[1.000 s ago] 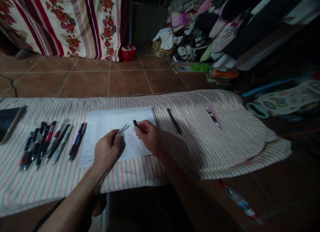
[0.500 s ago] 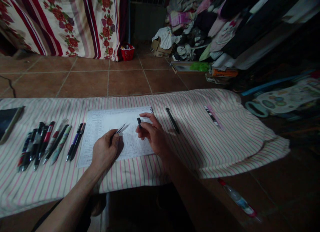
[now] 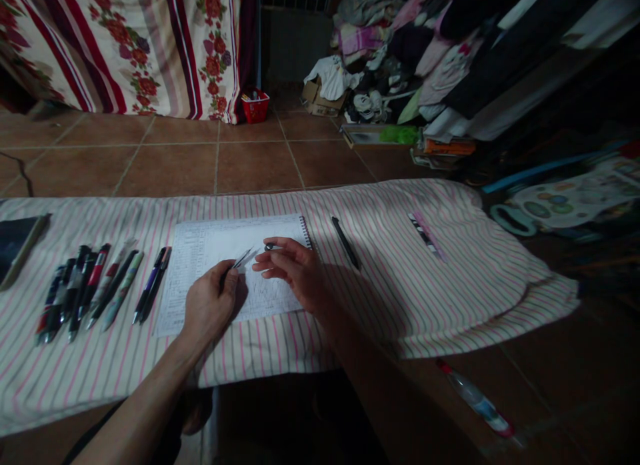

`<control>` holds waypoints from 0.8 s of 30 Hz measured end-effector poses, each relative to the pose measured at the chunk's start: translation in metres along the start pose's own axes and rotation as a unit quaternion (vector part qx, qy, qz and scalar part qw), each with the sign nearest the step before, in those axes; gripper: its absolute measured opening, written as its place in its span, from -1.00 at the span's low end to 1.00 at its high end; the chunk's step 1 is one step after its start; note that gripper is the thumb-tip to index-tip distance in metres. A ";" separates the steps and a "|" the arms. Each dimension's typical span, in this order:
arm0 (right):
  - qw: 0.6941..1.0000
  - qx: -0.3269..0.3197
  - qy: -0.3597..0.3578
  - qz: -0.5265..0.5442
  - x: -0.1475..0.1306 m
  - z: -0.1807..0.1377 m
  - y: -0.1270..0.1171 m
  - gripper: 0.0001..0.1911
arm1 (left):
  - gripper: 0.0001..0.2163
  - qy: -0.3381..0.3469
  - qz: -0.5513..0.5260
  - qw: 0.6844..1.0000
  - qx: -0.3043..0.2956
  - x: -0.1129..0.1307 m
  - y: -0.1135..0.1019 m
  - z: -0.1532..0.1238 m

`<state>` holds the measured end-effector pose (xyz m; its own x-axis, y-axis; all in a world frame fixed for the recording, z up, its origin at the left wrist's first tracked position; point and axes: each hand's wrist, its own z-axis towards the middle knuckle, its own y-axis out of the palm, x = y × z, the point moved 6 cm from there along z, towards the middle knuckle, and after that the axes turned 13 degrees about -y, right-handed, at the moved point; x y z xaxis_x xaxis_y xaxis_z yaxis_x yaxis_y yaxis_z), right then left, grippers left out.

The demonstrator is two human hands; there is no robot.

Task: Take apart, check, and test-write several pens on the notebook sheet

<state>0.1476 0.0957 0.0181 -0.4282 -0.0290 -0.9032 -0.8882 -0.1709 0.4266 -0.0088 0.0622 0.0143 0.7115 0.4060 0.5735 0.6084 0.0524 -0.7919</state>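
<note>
My left hand (image 3: pixel 213 297) is closed around a pen (image 3: pixel 243 257), whose thin bare front part points up and to the right; the rest of it is hidden in my fist. Just to the right, my right hand (image 3: pixel 296 268) pinches a small dark piece (image 3: pixel 269 247) like a pen cap between thumb and forefinger, the other fingers partly spread. The two hands are apart. Beneath them lies a spiral notebook (image 3: pixel 225 226) with handwriting and scribbles on its page. A black pen (image 3: pixel 345 242) rests on the cloth right of the notebook.
Several pens (image 3: pixel 83 288) lie in a group at the left, with two more pens (image 3: pixel 151 285) beside the notebook. A dark flat object (image 3: pixel 20 245) sits at the left edge. Toward the right of the striped cloth (image 3: pixel 380 305) is a pink-and-black item (image 3: pixel 427 236). A bottle (image 3: pixel 477 401) lies on the floor.
My right hand has shifted slightly left, toward the pen tip, and turned the small dark piece so that its end faces more toward me. My left hand has stayed in place.
</note>
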 end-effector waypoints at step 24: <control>0.975 0.089 -0.108 -0.171 -0.003 0.004 -0.016 -0.57 | -0.55 0.023 -0.041 0.999 -0.013 0.001 0.004 -0.004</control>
<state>0.1622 0.1019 0.0139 -0.1101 0.2114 -0.9712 -0.9918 0.0397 0.1211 -0.0037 0.0593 0.0124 0.6737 0.3593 0.6458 0.6739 0.0602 -0.7364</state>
